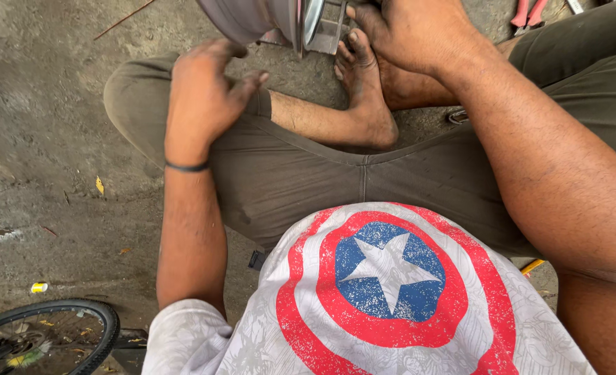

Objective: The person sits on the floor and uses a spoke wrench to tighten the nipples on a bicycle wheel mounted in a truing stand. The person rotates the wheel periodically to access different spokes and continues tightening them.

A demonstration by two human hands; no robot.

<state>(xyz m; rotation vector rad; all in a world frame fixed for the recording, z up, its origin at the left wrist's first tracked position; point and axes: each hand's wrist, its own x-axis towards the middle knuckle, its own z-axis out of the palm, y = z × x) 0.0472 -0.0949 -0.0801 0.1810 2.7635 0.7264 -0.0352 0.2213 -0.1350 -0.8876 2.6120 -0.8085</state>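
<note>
Right hand (408, 31) seems clamped on the shiny round metal rim (259, 17), steadying it against the bare foot (363, 90); left hand (203, 97) rests half-open on the knee.

A white shirt (461, 326) is printed with red rings around a blue disc and white star; olive trousers (308, 180) are worn.

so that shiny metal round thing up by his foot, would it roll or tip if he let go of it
Probably yes. The metal wheel part stands on its edge, so it looks apt to roll or tip over without the right hand steadying it from the side. Its polished surface suggests a stiff, fairly slippery thing. The left hand rests on the knee, giving no support.
</note>
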